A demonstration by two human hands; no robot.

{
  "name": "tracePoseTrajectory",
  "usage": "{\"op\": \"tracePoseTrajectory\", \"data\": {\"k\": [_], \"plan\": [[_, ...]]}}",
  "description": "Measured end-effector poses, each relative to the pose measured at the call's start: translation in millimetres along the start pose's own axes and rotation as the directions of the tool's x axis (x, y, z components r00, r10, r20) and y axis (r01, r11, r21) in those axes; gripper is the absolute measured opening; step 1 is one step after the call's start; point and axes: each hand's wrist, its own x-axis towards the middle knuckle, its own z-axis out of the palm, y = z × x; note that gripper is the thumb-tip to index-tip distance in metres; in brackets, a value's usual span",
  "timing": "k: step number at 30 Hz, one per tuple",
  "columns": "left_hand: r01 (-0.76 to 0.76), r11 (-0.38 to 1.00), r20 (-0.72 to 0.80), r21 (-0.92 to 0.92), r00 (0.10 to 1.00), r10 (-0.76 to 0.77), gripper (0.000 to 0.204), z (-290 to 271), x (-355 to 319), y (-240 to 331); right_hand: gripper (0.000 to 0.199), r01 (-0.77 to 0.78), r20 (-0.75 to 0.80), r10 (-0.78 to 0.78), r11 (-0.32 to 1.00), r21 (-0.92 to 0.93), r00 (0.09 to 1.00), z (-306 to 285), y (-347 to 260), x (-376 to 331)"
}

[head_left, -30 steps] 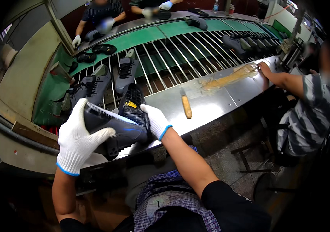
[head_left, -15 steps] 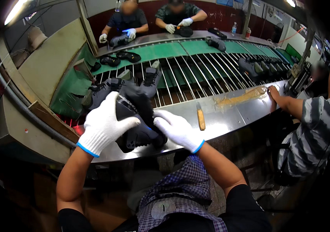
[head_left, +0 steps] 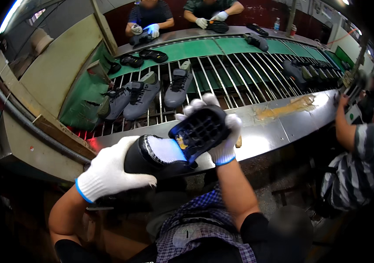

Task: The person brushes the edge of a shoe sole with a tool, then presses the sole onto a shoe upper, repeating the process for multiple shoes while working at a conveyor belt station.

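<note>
White knit gloves w/ blue cuffs on both hands. Left hand [head_left: 110,173] wraps the heel end of a black shoe upper [head_left: 154,155], fingers curled over it, holding firm. Right hand [head_left: 217,127] grips a black sole piece [head_left: 201,131] w/ a grid pattern, fingers behind it, thumb side hidden; the piece is tilted, lower edge touching the shoe's white bottom just beside the left hand.

Vs 0.5 s ago: the shoe was bunched dark between both hands, no grid showing; now the sole piece is turned up facing the camera and the white bottom is exposed. Hands sit a bit wider apart, left hand lower. View has swung too, conveyor shows more to the right.

Beyond the right hand, the steel surface [head_left: 283,127] w/ a yellowish glue smear [head_left: 285,107]. Past that, roller conveyor [head_left: 239,74] w/ grey shoes [head_left: 145,94] beyond the left hand. Far side: other people's gloved hands [head_left: 152,30] on dark shoes. Well right of the right hand, a person in a striped shirt [head_left: 358,171], arm reaching to the surface.
</note>
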Motion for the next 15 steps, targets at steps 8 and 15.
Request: {"op": "tracePoseTrajectory", "data": {"k": [8,15], "plan": [[0.014,0.976,0.026,0.219,0.999,-0.02,0.099,12.7,-3.8,27.5,0.065,0.098,-0.089,-0.086,0.985,0.14,0.992,28.8,42.8,-12.9],[-0.05,0.951,0.088,0.306,0.996,0.024,0.079,7.0,34.1,62.8,0.058,-0.188,-0.058,0.264,0.499,-0.846,0.963,82.2,-27.6,12.6]]}}
